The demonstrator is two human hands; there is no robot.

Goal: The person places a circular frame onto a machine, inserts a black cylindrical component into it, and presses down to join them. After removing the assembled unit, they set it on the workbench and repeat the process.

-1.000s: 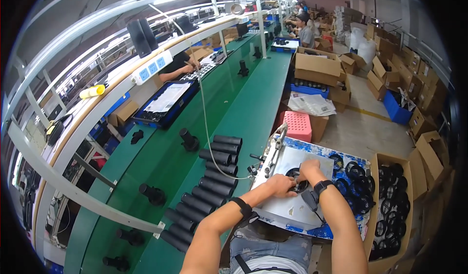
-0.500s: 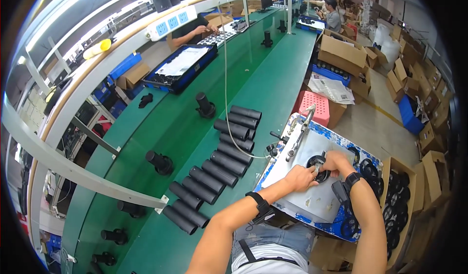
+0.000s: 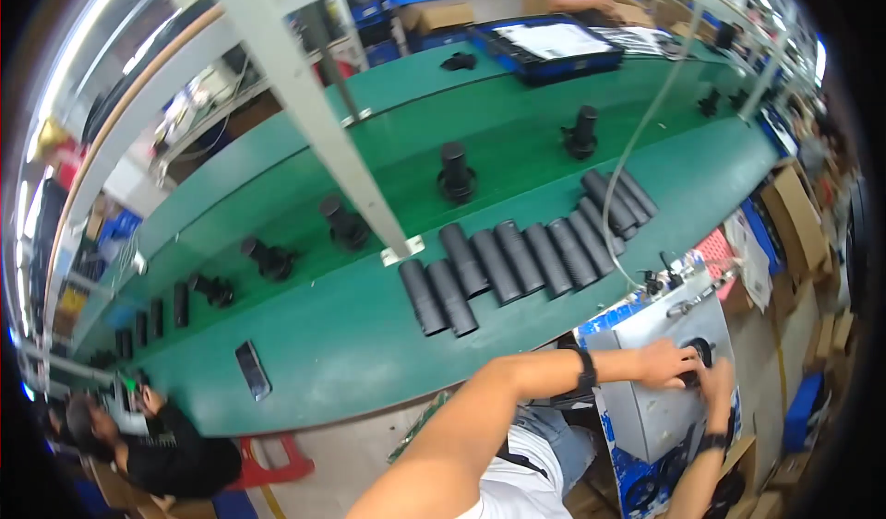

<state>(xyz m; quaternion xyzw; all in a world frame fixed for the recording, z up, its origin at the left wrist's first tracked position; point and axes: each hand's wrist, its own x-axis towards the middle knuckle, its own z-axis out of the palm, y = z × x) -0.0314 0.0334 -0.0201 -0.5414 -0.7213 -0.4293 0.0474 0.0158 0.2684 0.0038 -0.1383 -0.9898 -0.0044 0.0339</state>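
Note:
My left hand (image 3: 666, 364) is closed at the near side of a black round ring-shaped part (image 3: 703, 349), its fingers pressed on it. Close beside it, my right hand (image 3: 715, 388) is curled against the same part. Motion blurs its fingers, and whatever they hold is hidden. The part rests over a grey metal plate (image 3: 637, 417) on a small worktable with chipped blue and white paint (image 3: 620, 468). At the plate's far end sits a metal lever clamp (image 3: 692, 303) with a pale hose leading up from it.
A row of black tubes (image 3: 503, 265) lies on the green bench (image 3: 341, 362), along with a phone (image 3: 251, 369). Black flanged tubes (image 3: 455, 173) stand along the darker green belt. A grey post (image 3: 314, 122) rises from the bench. A co-worker (image 3: 157, 445) sits at lower left.
My view has swung left, bringing the phone and the seated co-worker into sight. Both hands stay at the black ring-shaped part, and the right hand has shifted slightly nearer to me.

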